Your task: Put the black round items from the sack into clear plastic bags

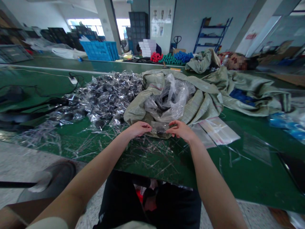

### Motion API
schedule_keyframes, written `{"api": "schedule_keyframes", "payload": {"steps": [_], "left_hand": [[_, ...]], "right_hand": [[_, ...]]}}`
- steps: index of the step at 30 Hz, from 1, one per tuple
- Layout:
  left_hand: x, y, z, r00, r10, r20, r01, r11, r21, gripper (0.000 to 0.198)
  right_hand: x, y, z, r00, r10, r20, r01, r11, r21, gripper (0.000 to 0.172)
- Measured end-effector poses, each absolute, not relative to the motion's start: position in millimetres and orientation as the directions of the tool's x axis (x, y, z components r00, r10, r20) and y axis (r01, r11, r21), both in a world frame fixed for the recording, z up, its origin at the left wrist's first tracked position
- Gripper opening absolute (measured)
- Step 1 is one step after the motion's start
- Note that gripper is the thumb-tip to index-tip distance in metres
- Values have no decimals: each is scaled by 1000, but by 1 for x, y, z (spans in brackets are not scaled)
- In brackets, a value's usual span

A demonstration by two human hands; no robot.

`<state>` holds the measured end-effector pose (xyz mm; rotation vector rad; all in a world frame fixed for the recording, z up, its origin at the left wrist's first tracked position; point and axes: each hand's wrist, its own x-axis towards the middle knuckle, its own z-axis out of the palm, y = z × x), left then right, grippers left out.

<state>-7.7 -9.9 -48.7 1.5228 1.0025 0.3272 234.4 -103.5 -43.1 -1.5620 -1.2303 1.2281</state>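
Between my two hands is a small clear plastic bag [159, 127] with something dark inside that I cannot make out. My left hand [140, 128] pinches its left end. At its right end my right hand [177, 129] closes thumb and fingers on the plastic. Just beyond lies an open woven sack [205, 101], its mouth rolled back around a clear liner [177, 98] holding dark items. Left of the sack rises a heap of dark round pieces in clear bags [111, 92]. Flat clear bags [220, 130] are stacked to the right of my right hand.
Thin clear plastic strips [152, 156] litter the green table [238, 181] near its front edge. A second woven sack [247, 89] with blue items lies to the right. Farther back are a blue crate [100, 50] and red, green and blue bundles [170, 58].
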Motion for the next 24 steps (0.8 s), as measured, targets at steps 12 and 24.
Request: {"api": "schedule_keyframes", "payload": {"steps": [12,24], "left_hand": [[22,0,-80,564,812,-153,284,-16,959,20],[6,-16,-45,681,712,-169,207,34,978,30]], "right_hand": [[221,-90,-69,169,981,-94,260,-137,-956,33],[219,-100,-54,-19,999,-49,18,-49,-999,26]]}}
